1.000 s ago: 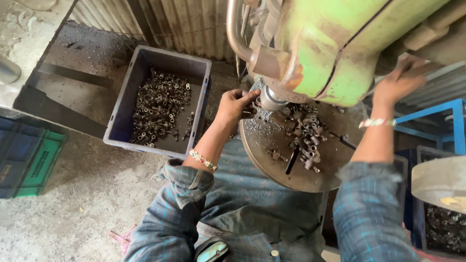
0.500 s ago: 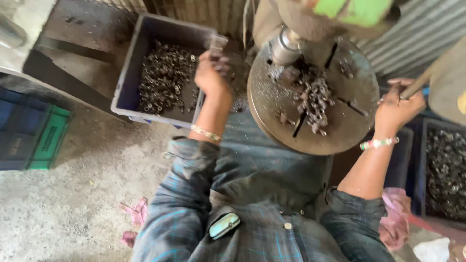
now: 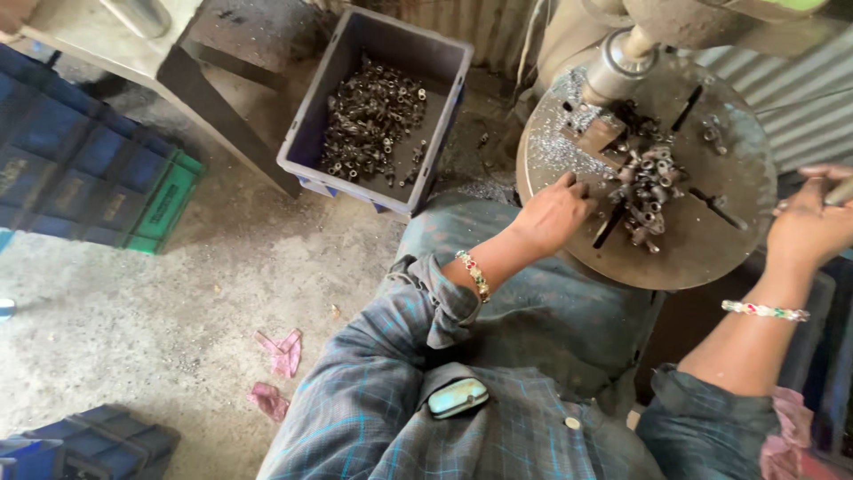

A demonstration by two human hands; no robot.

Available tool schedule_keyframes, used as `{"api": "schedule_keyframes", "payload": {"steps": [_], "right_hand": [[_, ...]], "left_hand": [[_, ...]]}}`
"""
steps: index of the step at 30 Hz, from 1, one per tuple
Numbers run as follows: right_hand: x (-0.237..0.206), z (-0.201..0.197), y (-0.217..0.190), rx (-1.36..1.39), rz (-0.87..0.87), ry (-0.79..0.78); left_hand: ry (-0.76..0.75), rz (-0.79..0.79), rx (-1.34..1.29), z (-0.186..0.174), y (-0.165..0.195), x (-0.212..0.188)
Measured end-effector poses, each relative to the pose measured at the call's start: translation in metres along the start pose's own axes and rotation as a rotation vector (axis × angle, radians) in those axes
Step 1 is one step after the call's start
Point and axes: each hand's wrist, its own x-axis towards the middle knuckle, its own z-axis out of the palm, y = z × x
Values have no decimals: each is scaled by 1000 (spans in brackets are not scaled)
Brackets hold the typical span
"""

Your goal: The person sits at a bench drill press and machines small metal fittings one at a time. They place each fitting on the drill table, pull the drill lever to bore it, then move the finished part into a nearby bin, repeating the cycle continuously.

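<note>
My left hand (image 3: 555, 213) rests on the near left part of the round metal drill table (image 3: 711, 249), knuckles up and fingers curled down beside a slot. What the fingers hold is hidden. Just right of it lies a pile of small metal ring parts (image 3: 649, 187). The drill spindle (image 3: 615, 67) stands above a small block with metal shavings around it. At the right edge my right hand (image 3: 813, 222) is closed around a lever handle (image 3: 840, 191). Both wrists wear beaded bracelets.
A grey bin (image 3: 302, 169) holding several small metal parts stands on the floor to the left of the machine. Blue and green crates (image 3: 89, 169) sit at far left, another blue crate (image 3: 98, 440) at bottom left. Pink rags (image 3: 284, 351) lie on the concrete floor.
My left hand has come back from above the grey bin to the round table, next to the pile of parts. My right hand stays on the lever. The view has tilted down.
</note>
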Motion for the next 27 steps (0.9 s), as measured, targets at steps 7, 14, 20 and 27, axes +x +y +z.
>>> {"api": "schedule_keyframes", "payload": {"steps": [7,14,20,27], "right_hand": [[-4,4,-23,-37,13,53],[-9,13,-68,-19,74,113],[-11,15,-73,25,94,117],[-12,13,-64,27,68,105]], "left_hand": [[632,-591,-947,-18,-46,5],[677,-498,-1647,-45,-75,38],[631,-442,-1612,-47,-63,45],[452,-447,-1643,-34,-83,53]]}}
